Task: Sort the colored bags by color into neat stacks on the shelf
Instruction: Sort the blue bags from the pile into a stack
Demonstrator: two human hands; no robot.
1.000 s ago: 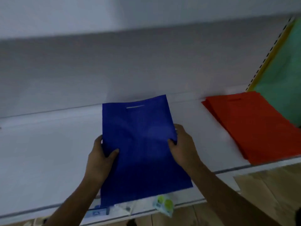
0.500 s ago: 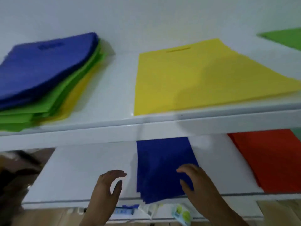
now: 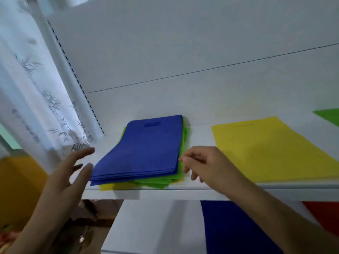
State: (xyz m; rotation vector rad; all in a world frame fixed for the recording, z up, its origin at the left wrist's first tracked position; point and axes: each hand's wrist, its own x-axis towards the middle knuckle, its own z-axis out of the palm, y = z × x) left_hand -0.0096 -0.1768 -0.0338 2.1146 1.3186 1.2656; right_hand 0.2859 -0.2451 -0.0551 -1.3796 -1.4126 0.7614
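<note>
A mixed pile sits on the upper shelf (image 3: 201,189): blue bags (image 3: 146,149) on top, green bags (image 3: 159,182) under them, a yellow edge (image 3: 107,186) at the bottom. My left hand (image 3: 73,173) hovers just left of the pile, fingers spread, holding nothing. At the pile's right edge my right hand (image 3: 201,164) has loosely curled fingers, its fingertips by the blue bags' side; nothing is gripped. A yellow stack (image 3: 266,149) lies to the right. On the lower shelf lie a blue bag (image 3: 229,228) and red bags (image 3: 322,213).
A green bag corner (image 3: 328,116) shows at the far right of the upper shelf. A patterned white curtain (image 3: 33,99) hangs on the left beside the slotted shelf upright (image 3: 77,81). An orange-yellow object (image 3: 20,184) stands low at the left.
Both hands let go of the blue bag on the lower shelf and rose to the upper shelf. The view swung up and left onto the mixed pile.
</note>
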